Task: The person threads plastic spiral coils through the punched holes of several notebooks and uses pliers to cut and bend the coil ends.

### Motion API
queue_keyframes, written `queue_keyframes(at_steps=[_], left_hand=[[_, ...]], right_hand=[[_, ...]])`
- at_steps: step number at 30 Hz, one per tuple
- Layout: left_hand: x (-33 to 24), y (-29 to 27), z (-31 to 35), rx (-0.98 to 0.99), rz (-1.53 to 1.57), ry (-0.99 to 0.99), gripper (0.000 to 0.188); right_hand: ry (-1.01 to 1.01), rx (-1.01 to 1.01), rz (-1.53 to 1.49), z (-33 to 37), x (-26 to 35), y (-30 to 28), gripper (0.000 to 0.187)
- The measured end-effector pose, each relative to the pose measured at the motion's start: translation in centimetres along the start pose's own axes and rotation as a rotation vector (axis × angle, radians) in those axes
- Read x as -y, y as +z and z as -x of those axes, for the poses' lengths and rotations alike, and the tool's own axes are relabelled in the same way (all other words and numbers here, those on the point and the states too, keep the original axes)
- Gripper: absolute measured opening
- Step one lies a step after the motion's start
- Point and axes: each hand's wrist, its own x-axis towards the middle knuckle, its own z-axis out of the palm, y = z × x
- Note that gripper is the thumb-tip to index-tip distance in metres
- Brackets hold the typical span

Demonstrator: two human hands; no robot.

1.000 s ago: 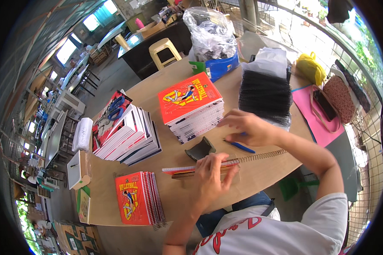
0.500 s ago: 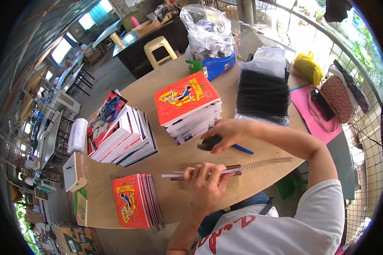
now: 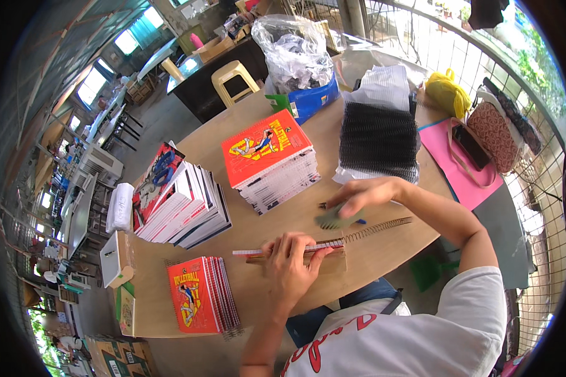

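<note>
My left hand (image 3: 290, 256) is closed around a thin notebook (image 3: 248, 252) stood on its edge, fingers over the far side and thumb on the near side. A brown wire coil (image 3: 380, 230) runs into the notebook's bound edge and sticks out well to the right. Above the coil, my right hand (image 3: 370, 196) grips a grey-green rounded pad (image 3: 338, 217), slightly blurred; its exact kind is unclear. Under that hand, a bit of a blue handle (image 3: 361, 221) shows on the table. Flat beneath the notebook lies a brown board (image 3: 336, 261).
A tall stack of red notebooks (image 3: 270, 151) stands beyond my hands, and coil-bound ones (image 3: 198, 295) lie near left. Fanned books (image 3: 185, 201) carry blue scissors (image 3: 162, 164). Black coils (image 3: 380, 141), a blue box (image 3: 314, 100) and a pink folder (image 3: 459, 163) sit farther off.
My right hand with the pad has moved right, toward the coil, and now covers most of the blue handle. The left hand keeps its hold on the notebook. The whole view has shifted slightly.
</note>
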Motion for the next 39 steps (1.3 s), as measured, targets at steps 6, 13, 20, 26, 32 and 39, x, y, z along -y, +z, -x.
queue_keyframes(at_steps=[6, 13, 20, 26, 32, 39], left_hand=[[0.4, 0.4, 0.4, -0.066, 0.058, -0.03, 0.061], [0.7, 0.5, 0.0, -0.095, 0.115, -0.008, 0.082], [0.4, -0.6, -0.5, -0.118, 0.102, -0.027, 0.072], [2.0, -1.4, 0.7, 0.041, 0.049, -0.07, 0.025], [2.2, -1.2, 0.4, 0.033, 0.067, -0.025, 0.02], [1.5, -1.4, -0.1, 0.042, 0.05, 0.01, 0.02]], right_hand=[[0.011, 0.212, 0.071, -0.3, -0.2, 0.1, 0.069], [0.025, 0.123, 0.338, -1.6, 1.1, 0.6, 0.068], [-0.106, 0.177, -0.382, -0.9, 0.7, 1.0, 0.069], [-0.105, 0.14, -0.263, -0.5, -1.9, 0.2, 0.079], [-0.428, 0.253, -0.167, 0.2, -0.4, -1.0, 0.069], [-0.251, -0.011, 0.082, 1.2, 1.1, 0.1, 0.067]])
